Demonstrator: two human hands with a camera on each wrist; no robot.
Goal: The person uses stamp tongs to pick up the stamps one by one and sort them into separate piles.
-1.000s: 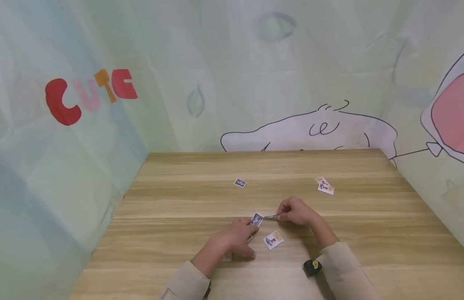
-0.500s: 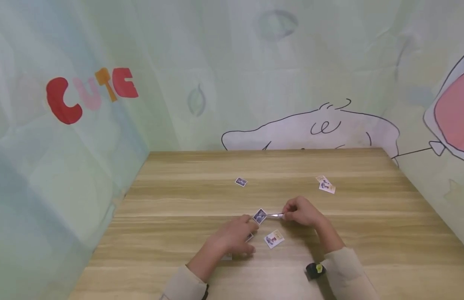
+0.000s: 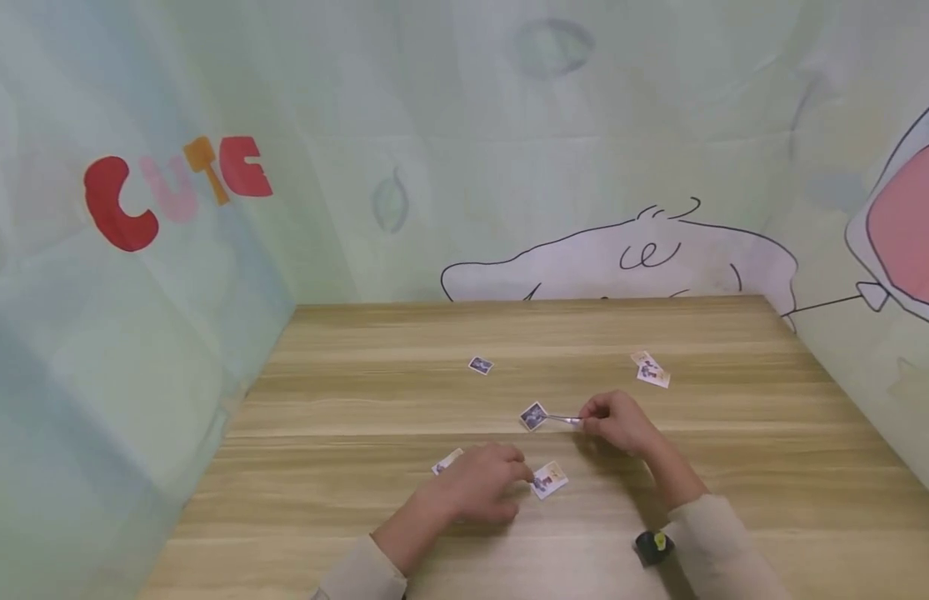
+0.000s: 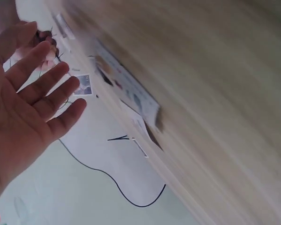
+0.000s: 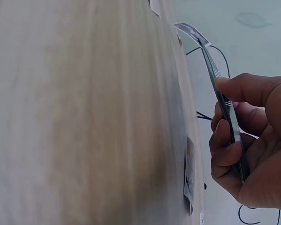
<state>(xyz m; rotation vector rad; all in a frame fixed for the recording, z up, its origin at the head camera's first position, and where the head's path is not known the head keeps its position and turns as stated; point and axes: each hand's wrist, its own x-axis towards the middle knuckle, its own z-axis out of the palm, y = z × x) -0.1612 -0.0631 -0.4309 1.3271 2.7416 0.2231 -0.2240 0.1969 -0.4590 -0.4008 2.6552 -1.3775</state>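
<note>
My right hand grips a pair of metal tweezers between thumb and fingers. Their tips pinch the corner of a small white-bordered picture card with a dark blue image, raised above the table; it bends slightly in the right wrist view. My left hand hovers over the table with fingers apart and loosely extended, nothing held in the palm. Its fingertips overlap a pale picture card in the head view. Another pale card shows behind the left hand, partly covered by it.
Toward the back of the wooden table lies a dark picture card. Two overlapping pale cards lie at the back right. A printed curtain stands along the table's back and sides.
My right hand has moved right and away from me with the tweezers and dark card. The left hand has come off that card and shifted, showing a pale card behind it.
</note>
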